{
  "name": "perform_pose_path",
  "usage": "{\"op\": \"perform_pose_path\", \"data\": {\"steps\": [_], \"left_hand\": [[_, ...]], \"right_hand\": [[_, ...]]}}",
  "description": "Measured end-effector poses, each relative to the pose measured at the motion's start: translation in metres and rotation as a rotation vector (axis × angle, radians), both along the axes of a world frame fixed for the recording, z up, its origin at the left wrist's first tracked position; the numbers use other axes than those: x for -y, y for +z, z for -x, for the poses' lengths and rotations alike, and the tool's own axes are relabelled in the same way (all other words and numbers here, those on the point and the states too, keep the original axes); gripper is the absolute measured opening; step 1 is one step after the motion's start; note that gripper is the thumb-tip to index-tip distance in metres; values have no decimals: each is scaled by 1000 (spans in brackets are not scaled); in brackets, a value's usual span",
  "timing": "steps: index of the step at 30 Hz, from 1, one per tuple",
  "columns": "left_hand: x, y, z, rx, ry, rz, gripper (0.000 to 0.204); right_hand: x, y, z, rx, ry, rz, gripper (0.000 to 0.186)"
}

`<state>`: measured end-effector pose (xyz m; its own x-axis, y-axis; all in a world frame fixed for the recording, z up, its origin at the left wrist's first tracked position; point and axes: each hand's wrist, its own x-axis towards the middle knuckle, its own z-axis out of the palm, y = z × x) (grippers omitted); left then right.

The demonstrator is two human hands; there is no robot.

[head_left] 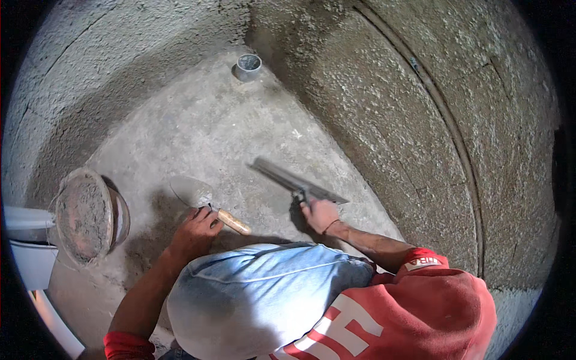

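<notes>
My right hand (322, 216) is closed round the grip of a long, flat steel finishing trowel (279, 174), its blade slanting across the grey floor and slightly blurred. My left hand (197, 231) is low over the floor, fingers curled at the neck of a mason's trowel (191, 191). That trowel's blade points away to the left, and its wooden handle (234, 222) sticks out to the right of my fingers. The fingertips are partly hidden, but they appear closed on the metal neck.
A round bucket of grey mortar (86, 213) stands at the left, with a white container (33, 264) beside it. An upright grey pipe end (248, 67) rises near the far corner. Rough plastered walls meet there; a channel (447, 114) curves along the right wall.
</notes>
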<state>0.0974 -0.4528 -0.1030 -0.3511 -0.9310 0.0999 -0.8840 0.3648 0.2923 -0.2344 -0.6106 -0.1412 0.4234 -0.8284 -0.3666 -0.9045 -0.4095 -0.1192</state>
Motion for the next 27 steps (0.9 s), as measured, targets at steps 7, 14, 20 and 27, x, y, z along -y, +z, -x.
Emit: {"op": "perform_pose_path", "data": {"steps": [7,14,20,27], "left_hand": [[2,-14,-4,76,-43,-135,20],[20,-22,9,172,-49,-191,27],[29,-28,22,186,44,-113,34],[22,-45,9,294,35,-215,36]], "right_hand": [[64,-5,155,-223,-321,331,42],[112,-39,74,-94,-265,224,45],[72,-18,126,-24,-342,378,42],[6,-20,106,-118,-180,36,46]]}}
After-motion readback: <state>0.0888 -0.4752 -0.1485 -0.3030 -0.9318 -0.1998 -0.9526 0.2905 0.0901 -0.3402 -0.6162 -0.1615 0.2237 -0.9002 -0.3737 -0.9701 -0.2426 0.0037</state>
